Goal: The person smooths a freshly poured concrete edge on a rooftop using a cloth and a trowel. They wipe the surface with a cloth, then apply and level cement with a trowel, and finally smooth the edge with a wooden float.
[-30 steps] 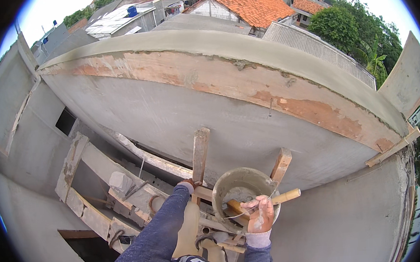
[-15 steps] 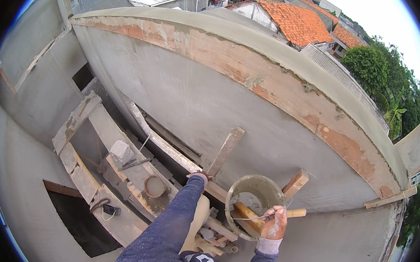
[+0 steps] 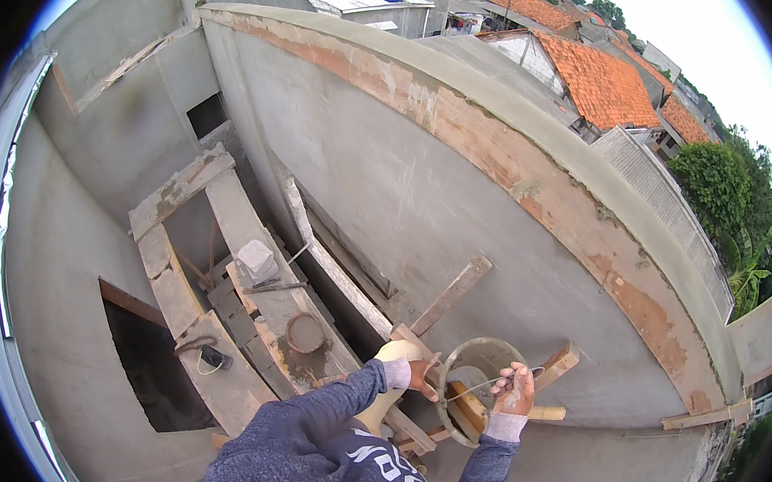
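A grey, mortar-stained bucket hangs or stands tilted toward me beside the plastered wall. Its thin wire handle is pinched in my right hand, with the fingers closed. Inside the bucket lies a yellowish wooden piece, partly hidden by the rim; its kind I cannot make out. My left hand is at the bucket's left rim, fingers stretched out and apart. Whether they touch the rim I cannot tell.
Wooden scaffold planks run away to the left, bearing a round mortar-caked pan, a pale block and a small dark container. Timber pieces jut out by the wall. A dark opening lies left.
My left hand has come off the timber by the wall and moved right to the bucket's rim. My right hand still grips the handle. The view has shifted, moving the scene rightward.
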Demonstrator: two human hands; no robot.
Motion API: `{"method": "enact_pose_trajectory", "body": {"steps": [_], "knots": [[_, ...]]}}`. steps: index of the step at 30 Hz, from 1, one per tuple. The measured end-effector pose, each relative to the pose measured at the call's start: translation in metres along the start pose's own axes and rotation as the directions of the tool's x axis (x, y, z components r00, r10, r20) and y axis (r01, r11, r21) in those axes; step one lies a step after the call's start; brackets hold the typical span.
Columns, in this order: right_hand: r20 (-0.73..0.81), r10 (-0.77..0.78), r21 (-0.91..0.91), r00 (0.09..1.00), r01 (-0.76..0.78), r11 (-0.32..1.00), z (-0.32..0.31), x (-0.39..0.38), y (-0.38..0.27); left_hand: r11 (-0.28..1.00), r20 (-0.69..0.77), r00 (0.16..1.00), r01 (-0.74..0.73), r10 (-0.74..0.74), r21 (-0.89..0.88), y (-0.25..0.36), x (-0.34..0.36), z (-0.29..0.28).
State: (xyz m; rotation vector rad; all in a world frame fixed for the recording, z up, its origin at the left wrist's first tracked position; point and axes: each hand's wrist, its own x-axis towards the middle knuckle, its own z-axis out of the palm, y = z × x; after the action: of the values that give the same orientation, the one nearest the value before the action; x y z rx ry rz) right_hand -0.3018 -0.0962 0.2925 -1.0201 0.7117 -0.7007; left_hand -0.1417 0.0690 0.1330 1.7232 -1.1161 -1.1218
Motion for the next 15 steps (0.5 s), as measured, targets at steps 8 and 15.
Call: {"method": "enact_pose_trajectory", "body": {"steps": [8,15], "knots": [[0.092,0.091,-0.096,0.992,-0.082,0.992,0.013,0.047,0.025,0.886,-0.029,0.944,0.299,-0.33,-0.354,0.07,-0.009,0.038],[0.347,-0.122,-0.938,0.93,0.347,-0.02,-0.073,0.043,0.01,0.951,-0.354,0.887,0.238,-0.296,-0.199,0.043,0.01,0.072]]}}
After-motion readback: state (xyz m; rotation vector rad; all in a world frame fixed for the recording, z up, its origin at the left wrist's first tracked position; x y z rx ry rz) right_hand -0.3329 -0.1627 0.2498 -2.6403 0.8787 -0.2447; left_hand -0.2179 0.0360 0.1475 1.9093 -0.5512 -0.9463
